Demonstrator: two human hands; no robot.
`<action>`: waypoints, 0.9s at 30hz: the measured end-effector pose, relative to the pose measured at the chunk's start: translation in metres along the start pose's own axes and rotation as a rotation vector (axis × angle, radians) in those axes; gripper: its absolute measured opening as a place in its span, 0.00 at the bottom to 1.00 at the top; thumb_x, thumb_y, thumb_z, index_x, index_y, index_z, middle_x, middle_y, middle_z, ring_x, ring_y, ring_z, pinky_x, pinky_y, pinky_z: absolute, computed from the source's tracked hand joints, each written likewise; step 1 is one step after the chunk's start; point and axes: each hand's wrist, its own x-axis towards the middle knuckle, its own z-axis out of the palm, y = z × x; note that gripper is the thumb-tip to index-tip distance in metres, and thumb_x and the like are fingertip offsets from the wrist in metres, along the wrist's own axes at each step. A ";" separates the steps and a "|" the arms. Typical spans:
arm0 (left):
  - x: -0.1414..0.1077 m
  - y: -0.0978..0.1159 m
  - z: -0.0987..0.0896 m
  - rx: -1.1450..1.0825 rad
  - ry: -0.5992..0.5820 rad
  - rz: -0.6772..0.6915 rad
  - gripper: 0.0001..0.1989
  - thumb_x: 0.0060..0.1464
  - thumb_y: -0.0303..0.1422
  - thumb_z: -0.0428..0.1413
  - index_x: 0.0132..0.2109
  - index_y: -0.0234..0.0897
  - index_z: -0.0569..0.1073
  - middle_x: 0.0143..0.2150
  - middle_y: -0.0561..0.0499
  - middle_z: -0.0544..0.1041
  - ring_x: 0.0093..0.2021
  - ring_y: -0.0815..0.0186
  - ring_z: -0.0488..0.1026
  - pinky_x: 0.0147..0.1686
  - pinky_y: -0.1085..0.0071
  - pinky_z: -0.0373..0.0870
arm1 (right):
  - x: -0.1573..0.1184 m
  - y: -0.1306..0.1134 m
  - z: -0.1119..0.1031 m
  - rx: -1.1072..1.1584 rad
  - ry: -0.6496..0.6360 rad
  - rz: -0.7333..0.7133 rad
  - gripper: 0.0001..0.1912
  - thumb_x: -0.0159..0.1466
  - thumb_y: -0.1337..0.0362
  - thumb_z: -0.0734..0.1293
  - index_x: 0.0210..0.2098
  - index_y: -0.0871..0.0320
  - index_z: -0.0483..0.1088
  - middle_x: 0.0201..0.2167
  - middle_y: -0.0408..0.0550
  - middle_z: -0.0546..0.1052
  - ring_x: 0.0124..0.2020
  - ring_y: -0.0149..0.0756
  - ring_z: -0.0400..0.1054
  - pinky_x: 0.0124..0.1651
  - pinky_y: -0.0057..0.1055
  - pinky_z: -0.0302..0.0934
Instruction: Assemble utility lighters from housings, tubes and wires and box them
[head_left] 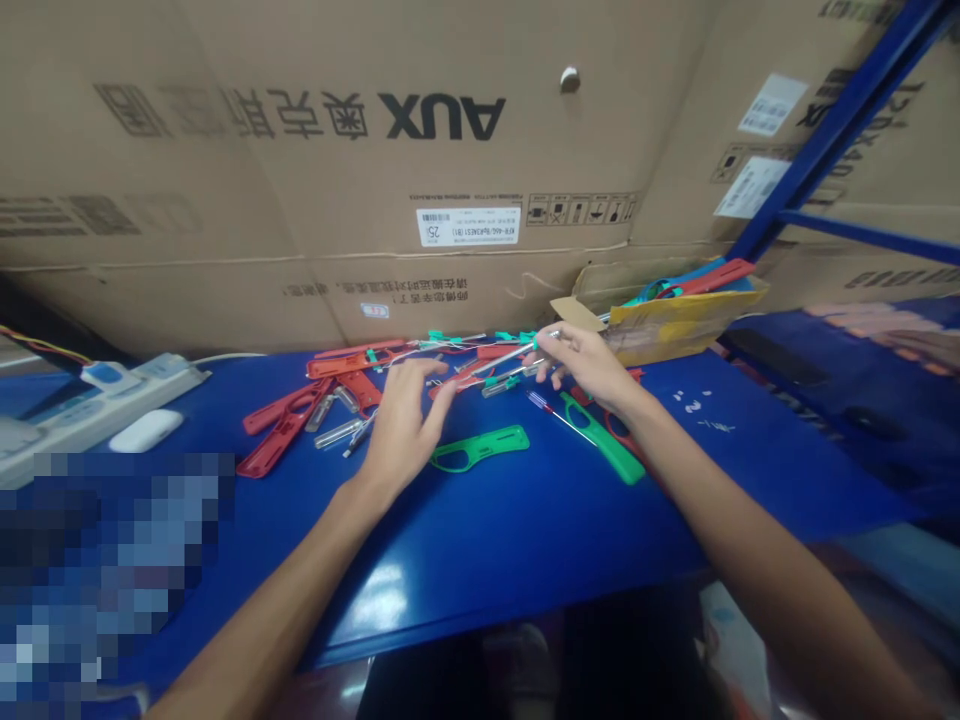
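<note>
From the front edge, the blue surface (487, 560) runs back to two green plastic handles near its middle. The left-hand handle (484, 447) lies flat between the forearms; the right-hand handle (611, 450) lies slanted beside the right forearm, with a thin red stick (562, 420) just to its left.

Beyond the left-hand handle, a slim metal tube (495, 357) slants between the two hands, above small parts toward the far edge. The right hand (585, 365) has a narrow grip, its fingers seemingly pinching the tube's right end. The left hand (409, 420) is at the other end, thumb and fingers close together, but whether its grip bears on the tube I cannot tell.

The step in hand appears to be handling this tube, perhaps lining it up; the next move seems to call for a steady right pinch and a sure left hold, clear of the loose wires.

Toward the left end lie red handles (281, 440) and small clear tubes (337, 432). Near the far edge are wires with teal clips (442, 340), and toward the far right corner stands an open cardboard box (667, 330) with more handles in it.
</note>
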 end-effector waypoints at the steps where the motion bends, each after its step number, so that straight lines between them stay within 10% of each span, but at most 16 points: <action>1: -0.001 0.004 0.000 0.035 -0.010 0.044 0.10 0.69 0.36 0.52 0.52 0.39 0.70 0.52 0.45 0.75 0.55 0.55 0.69 0.57 0.55 0.66 | -0.001 -0.004 0.003 0.044 0.021 -0.009 0.20 0.69 0.44 0.61 0.42 0.55 0.65 0.37 0.50 0.81 0.29 0.32 0.74 0.25 0.28 0.65; 13: -0.002 0.007 -0.005 0.210 -0.020 0.158 0.11 0.69 0.38 0.53 0.52 0.40 0.74 0.40 0.49 0.75 0.42 0.61 0.71 0.42 0.65 0.69 | -0.029 -0.047 0.039 0.350 0.082 -0.193 0.16 0.63 0.50 0.72 0.39 0.54 0.68 0.27 0.43 0.79 0.23 0.30 0.71 0.22 0.29 0.62; 18: 0.002 0.006 -0.010 0.064 -0.022 0.128 0.10 0.70 0.36 0.52 0.45 0.38 0.76 0.38 0.49 0.73 0.39 0.62 0.70 0.41 0.65 0.68 | -0.030 -0.042 0.040 0.351 -0.034 -0.260 0.25 0.64 0.43 0.69 0.51 0.51 0.65 0.40 0.47 0.80 0.32 0.34 0.75 0.26 0.30 0.64; 27: 0.003 0.022 -0.008 -0.655 0.051 -0.322 0.11 0.65 0.40 0.57 0.41 0.38 0.78 0.34 0.52 0.78 0.36 0.66 0.73 0.39 0.70 0.70 | -0.026 -0.021 0.059 -0.041 -0.092 -0.283 0.29 0.66 0.51 0.70 0.64 0.49 0.62 0.61 0.52 0.72 0.63 0.46 0.66 0.65 0.51 0.59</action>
